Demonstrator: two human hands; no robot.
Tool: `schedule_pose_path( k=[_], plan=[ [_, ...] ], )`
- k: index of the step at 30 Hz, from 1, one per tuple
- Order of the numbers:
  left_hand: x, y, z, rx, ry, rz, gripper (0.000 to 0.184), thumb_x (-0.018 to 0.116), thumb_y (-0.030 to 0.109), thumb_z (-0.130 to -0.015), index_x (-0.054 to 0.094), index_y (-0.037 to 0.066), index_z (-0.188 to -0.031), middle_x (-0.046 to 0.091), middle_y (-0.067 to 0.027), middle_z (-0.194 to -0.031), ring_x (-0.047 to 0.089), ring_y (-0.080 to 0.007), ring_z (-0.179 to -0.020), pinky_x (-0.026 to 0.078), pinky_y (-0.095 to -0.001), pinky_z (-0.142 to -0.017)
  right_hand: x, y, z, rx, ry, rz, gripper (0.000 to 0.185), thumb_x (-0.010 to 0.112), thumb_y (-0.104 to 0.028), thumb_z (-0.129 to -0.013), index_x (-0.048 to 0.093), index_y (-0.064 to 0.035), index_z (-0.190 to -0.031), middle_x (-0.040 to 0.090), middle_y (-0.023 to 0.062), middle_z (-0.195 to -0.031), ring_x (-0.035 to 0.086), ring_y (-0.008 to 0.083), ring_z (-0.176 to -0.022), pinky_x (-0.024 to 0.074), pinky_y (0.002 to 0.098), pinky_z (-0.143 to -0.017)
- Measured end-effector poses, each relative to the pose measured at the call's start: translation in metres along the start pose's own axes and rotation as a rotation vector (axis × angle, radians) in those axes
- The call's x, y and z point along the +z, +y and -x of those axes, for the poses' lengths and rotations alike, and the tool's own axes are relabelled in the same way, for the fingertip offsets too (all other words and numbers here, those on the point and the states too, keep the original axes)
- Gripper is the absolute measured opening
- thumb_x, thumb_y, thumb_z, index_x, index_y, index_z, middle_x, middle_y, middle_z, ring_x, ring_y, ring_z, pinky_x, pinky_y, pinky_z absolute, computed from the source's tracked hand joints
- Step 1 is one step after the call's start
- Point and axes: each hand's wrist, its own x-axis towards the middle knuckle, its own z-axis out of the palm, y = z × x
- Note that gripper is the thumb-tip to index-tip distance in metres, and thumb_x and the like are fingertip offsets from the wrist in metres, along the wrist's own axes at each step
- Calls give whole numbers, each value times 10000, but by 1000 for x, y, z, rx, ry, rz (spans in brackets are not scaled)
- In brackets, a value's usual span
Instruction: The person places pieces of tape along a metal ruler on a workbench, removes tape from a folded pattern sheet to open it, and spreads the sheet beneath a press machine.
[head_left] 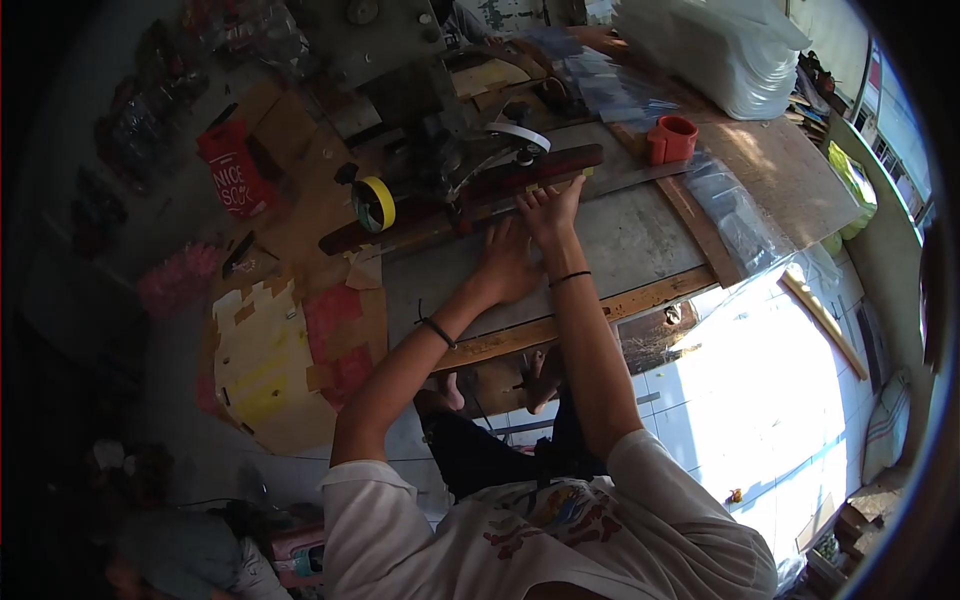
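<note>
The tabletop looks matt, its wooden edge rough, the red holder plastic, the sleeves glossy plastic.

Long, straight dark-red bar, smooth-faced, lying flat and aslant across the grey worktop; its left end is set nearer the person, its right end farther away. The middle passes beneath the machine's arm. A small yellow patch shows at its near edge, beside the fingertips of the right hand.
</note>
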Motion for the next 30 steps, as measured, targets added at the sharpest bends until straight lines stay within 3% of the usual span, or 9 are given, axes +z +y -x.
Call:
schedule_pose_path(
  k=[4, 7, 11, 18, 21, 30],
  plan=[
    [-6, 3, -1, -35, -78, 59, 834, 616, 439, -878, 289, -18, -1494, 385, -236, -1485, 324, -390, -1396, 249, -540, -1133, -3, -3, 0, 18, -37, 1, 1174, 342, -843, -872, -68, 13, -1563, 39, 259, -1634, 73, 401, -1521, 103, 525, -1230],
    [-5, 4, 0, -26, -21, 59, 820, 617, 433, -879, 304, -18, -1488, 393, -235, -1479, 336, -396, -1386, 255, -543, -1133, 4, -5, 2, 18, -24, 53, 1167, 320, -846, -876, -73, 10, -1564, 43, 258, -1634, 64, 408, -1521, 104, 522, -1228],
    [-3, 1, 0, -8, -30, 12, 808, 622, 419, -872, 323, -25, -1478, 406, -244, -1464, 345, -397, -1380, 265, -535, -1133, 6, -8, 13, -57, -87, 208, 1171, 289, -858, -872, -41, 26, -1566, 97, 262, -1617, 85, 411, -1516, 110, 519, -1225],
    [-4, 2, 4, -11, -12, 46, 807, 627, 393, -855, 332, -41, -1469, 410, -257, -1456, 355, -399, -1373, 271, -520, -1138, 12, -9, 10, -1, 27, 74, 1172, 302, -871, -858, 8, 11, -1571, 136, 255, -1604, 146, 404, -1498, 118, 523, -1227],
    [-4, 3, 1, -7, 4, 45, 808, 632, 383, -848, 335, -44, -1468, 412, -258, -1454, 357, -399, -1372, 270, -516, -1140, 10, -11, 16, -11, -131, 94, 1177, 286, -861, -867, -49, 26, -1563, 41, 262, -1629, 50, 390, -1526, 131, 530, -1225],
    [-4, 2, 1, -38, -48, 17, 778, 625, 353, -855, 347, -36, -1468, 418, -253, -1444, 358, -395, -1369, 263, -518, -1145, 4, -2, 3, -40, 25, 46, 1184, 320, -879, -848, -24, -10, -1575, 145, 246, -1602, 168, 416, -1489, 148, 533, -1215]
  ],
)
